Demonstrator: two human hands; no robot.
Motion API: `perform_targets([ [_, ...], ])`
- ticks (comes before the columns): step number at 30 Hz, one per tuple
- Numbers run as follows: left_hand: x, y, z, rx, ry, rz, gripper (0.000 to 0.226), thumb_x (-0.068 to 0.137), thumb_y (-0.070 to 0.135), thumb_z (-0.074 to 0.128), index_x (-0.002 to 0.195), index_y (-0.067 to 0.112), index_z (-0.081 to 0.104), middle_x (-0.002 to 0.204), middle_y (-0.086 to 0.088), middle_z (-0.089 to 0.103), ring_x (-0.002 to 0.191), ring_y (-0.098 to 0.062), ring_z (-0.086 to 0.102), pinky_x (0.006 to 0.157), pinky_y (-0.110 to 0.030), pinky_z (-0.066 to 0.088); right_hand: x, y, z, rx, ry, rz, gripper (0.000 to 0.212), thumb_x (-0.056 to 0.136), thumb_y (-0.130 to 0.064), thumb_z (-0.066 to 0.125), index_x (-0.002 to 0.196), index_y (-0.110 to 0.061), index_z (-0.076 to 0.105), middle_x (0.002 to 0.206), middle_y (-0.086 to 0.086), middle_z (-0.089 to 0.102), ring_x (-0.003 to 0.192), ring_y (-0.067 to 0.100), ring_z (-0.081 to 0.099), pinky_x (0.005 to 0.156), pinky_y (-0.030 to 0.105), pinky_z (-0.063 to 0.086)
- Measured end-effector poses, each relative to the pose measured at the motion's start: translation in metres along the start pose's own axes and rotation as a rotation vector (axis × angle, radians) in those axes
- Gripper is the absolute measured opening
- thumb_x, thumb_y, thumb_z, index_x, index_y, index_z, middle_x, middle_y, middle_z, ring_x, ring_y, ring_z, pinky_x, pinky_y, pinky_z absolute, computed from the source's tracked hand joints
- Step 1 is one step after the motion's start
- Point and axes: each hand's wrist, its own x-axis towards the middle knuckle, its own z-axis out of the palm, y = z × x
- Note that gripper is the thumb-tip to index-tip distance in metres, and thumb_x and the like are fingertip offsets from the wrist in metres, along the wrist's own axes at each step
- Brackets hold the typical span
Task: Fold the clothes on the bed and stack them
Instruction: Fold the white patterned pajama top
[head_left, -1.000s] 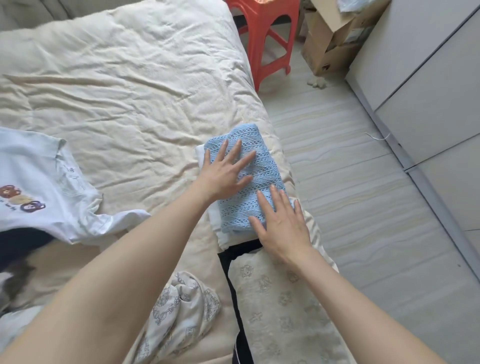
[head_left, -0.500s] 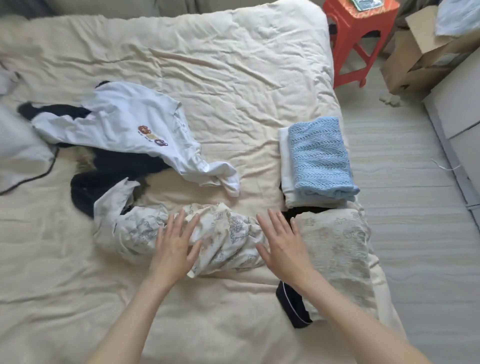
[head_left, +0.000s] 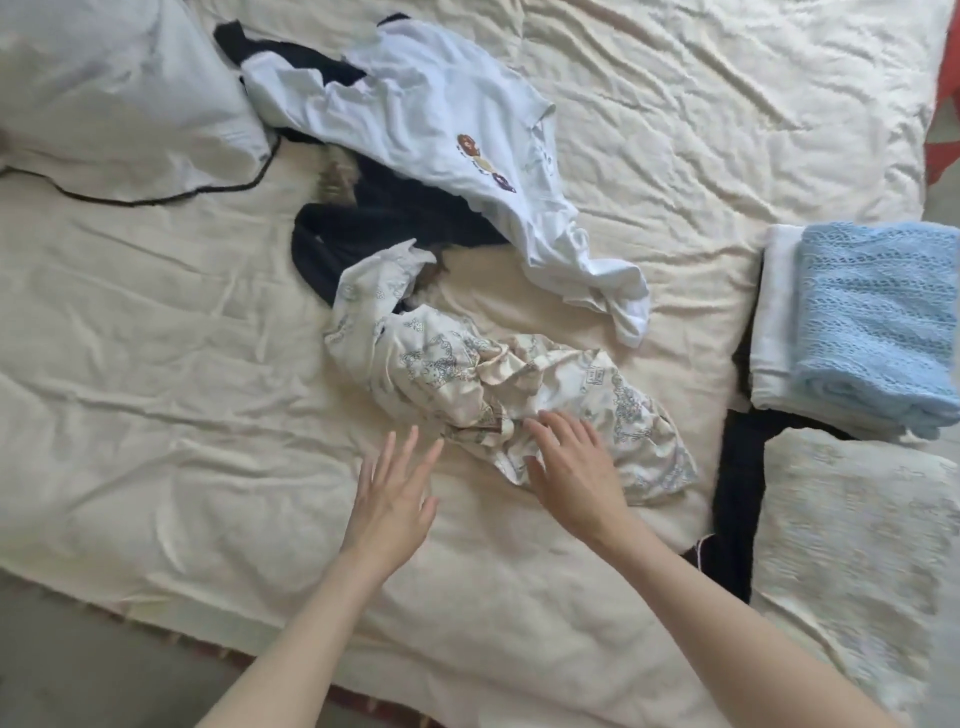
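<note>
Both hands reach over the cream bed (head_left: 156, 364) with fingers spread. The left hand (head_left: 392, 499) hovers flat beside the crumpled patterned garment (head_left: 467, 374), holding nothing; whether it touches the sheet is unclear. The right hand (head_left: 571, 467) lies on the garment's near edge, fingers splayed; its fingertips are motion-blurred, so any pinch cannot be made out. Beyond lies a white shirt (head_left: 426, 119) with a small printed motif, partly covering dark clothing (head_left: 374, 223) whose shape is mostly hidden. At the right edge, a folded blue knit (head_left: 878, 322) tops a white folded piece (head_left: 774, 322), both cut off by the frame. A pillow (head_left: 114, 98) sits top left.
</note>
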Motion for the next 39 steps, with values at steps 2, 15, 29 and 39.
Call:
perform_targets([
  [2, 0.026, -0.006, -0.009, 0.005, 0.080, 0.037, 0.063, 0.096, 0.025, 0.049, 0.151, 0.027, 0.017, 0.160, -0.002, 0.002, 0.147, -0.024, -0.005, 0.117, -0.044, 0.000, 0.025, -0.003, 0.001, 0.031, 0.104, -0.015, 0.044, 0.089, -0.016, 0.055, 0.133, -0.011, 0.049, 0.140, 0.011, 0.047, 0.135, 0.027, 0.038, 0.113, 0.045, 0.026],
  [15, 0.107, -0.004, -0.027, 0.095, 0.228, 0.106, 0.019, 0.087, 0.013, 0.063, 0.105, 0.015, 0.065, 0.102, -0.004, 0.060, 0.109, -0.023, 0.055, 0.114, -0.054, -0.001, 0.042, 0.027, 0.006, 0.123, 0.006, 0.041, 0.025, 0.099, -0.016, 0.044, 0.099, -0.004, 0.066, 0.092, 0.010, 0.068, 0.086, 0.029, 0.060, 0.074, 0.038, 0.045],
  [29, -0.045, -0.051, 0.034, -0.164, -0.092, -0.107, 0.017, 0.082, 0.000, 0.063, 0.098, 0.005, 0.064, 0.099, -0.006, 0.063, 0.096, -0.027, 0.058, 0.077, -0.035, 0.042, -0.068, 0.039, 0.029, 0.263, -0.018, 0.295, 0.012, 0.091, -0.014, 0.059, 0.094, -0.008, 0.069, 0.071, 0.014, 0.068, 0.068, 0.036, 0.063, 0.057, 0.040, 0.044],
  [39, -0.045, -0.030, 0.027, -0.192, 0.029, 0.024, 0.029, 0.084, 0.006, 0.066, 0.113, 0.008, 0.064, 0.111, -0.009, 0.061, 0.104, -0.032, 0.060, 0.079, -0.041, 0.049, -0.084, 0.024, 0.034, 0.101, -0.350, 0.240, 0.024, 0.094, -0.020, 0.047, 0.110, -0.018, 0.065, 0.109, 0.003, 0.065, 0.096, 0.027, 0.061, 0.071, 0.034, 0.045],
])
